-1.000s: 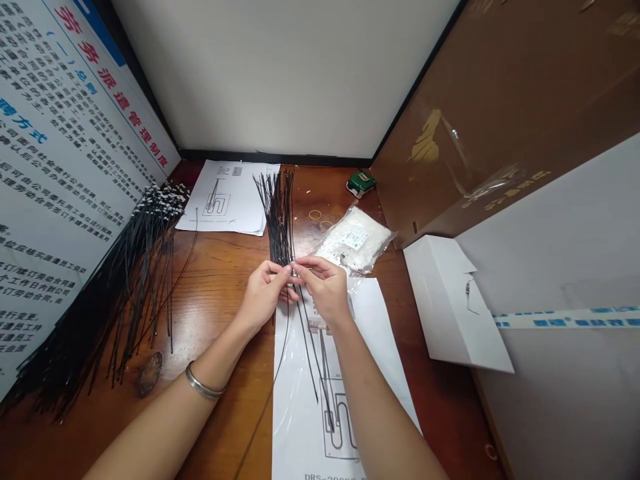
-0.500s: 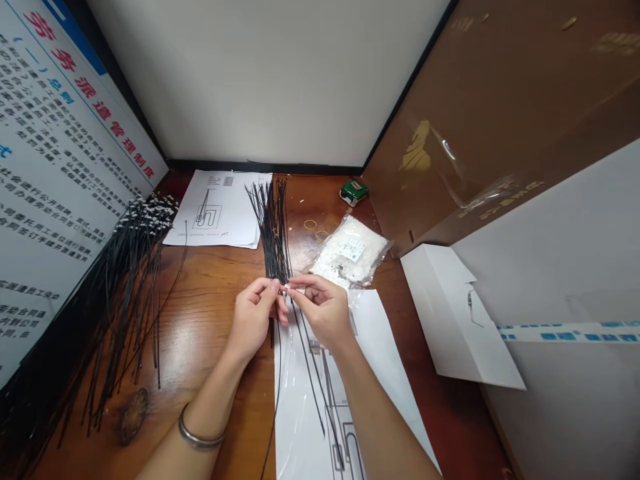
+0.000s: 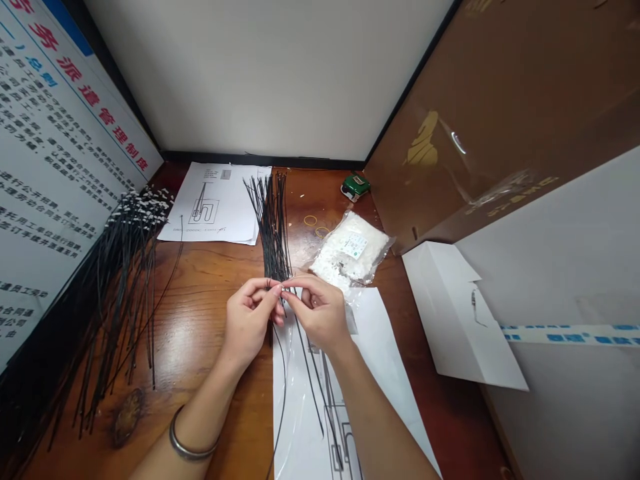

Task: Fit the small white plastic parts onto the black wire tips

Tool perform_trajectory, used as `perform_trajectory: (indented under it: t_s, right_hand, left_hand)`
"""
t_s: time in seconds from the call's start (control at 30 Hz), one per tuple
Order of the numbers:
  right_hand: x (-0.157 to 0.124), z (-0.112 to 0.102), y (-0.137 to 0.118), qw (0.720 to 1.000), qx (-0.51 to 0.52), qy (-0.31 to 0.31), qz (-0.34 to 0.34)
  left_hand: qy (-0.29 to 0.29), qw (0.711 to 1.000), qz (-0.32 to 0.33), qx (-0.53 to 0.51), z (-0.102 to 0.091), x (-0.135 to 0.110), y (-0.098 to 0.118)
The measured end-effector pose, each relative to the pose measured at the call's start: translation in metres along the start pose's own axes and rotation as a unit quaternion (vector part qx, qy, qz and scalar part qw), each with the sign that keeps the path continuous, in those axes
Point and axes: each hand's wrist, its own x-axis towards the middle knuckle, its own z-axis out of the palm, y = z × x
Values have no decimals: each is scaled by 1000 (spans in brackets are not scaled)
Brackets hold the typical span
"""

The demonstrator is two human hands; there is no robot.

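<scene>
Thin black wire (image 3: 285,373) pinched by left hand (image 3: 247,323), tail over white paper sheet (image 3: 383,347); right hand (image 3: 323,317) grip narrowed alongside, presumably for steadiness, contents indiscernible. Black-wire bundle (image 3: 274,257) laid just beyond, likely for reach.

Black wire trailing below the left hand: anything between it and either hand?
Nothing visible. The left hand appears to pinch the black wire, and the right hand meets it fingertip to fingertip; the contact itself is hidden. The wire bundle lies just beyond the hands and the white-filled bag to its right; neither comes between.
</scene>
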Motion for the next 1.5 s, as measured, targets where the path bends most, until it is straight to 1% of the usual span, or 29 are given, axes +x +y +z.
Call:
perform_trajectory:
  t_s: [0.1,0.23,0.3,0.4,0.57,0.63,0.7,0.77,0.9,1.0,1.13,1.33,1.4,1.5]
  right_hand:
    - [0,0,-3,998,-39,9,-49]
    - [-2,1,-6,996,-58,26,-69]
    - [-2,1,-7,997,-40,34,-63]
    - [-2,1,-8,999,7,34,-35]
    - [-1,0,-8,998,51,23,2]
    - [-1,0,-8,998,55,21,7]
    - [-1,0,-7,999,49,17,8]
    - [-2,-1,-7,999,38,11,7]
    - [-2,-2,-8,1000,25,2,-8]
    - [-3,-2,-8,1000,27,6,-5]
    - [-3,-2,-7,999,29,27,4]
    - [-2,-3,-8,1000,22,-4,-12]
    - [-3,-4,-7,1000,31,0,-5]
    - [-3,-5,-6,999,44,10,14]
  left_hand:
    - [4,1000,-5,1,0,0,1]
    - [-9,1000,-3,0,-1,-2,2]
    - [-13,1000,-4,-12,-2,-2,1]
    - [-21,999,-15,-35,-3,-2,-2]
    - [-84,993,-57,-59,-4,-1,-3]
    - [-96,990,-70,-71,-4,-1,-3]
    - [-92,989,-81,-84,-4,0,-4]
    - [-77,989,-89,-89,-4,1,-4]
    - [-57,992,-92,-65,-5,1,-6]
    - [-62,993,-91,-45,-4,-1,-4]
    - [-89,991,-82,-49,-3,-2,-2]
    - [-64,992,-82,-73,-5,2,-6]
    - [-52,993,-79,-68,-5,2,-6]
    - [-54,995,-71,-51,-3,1,-3]
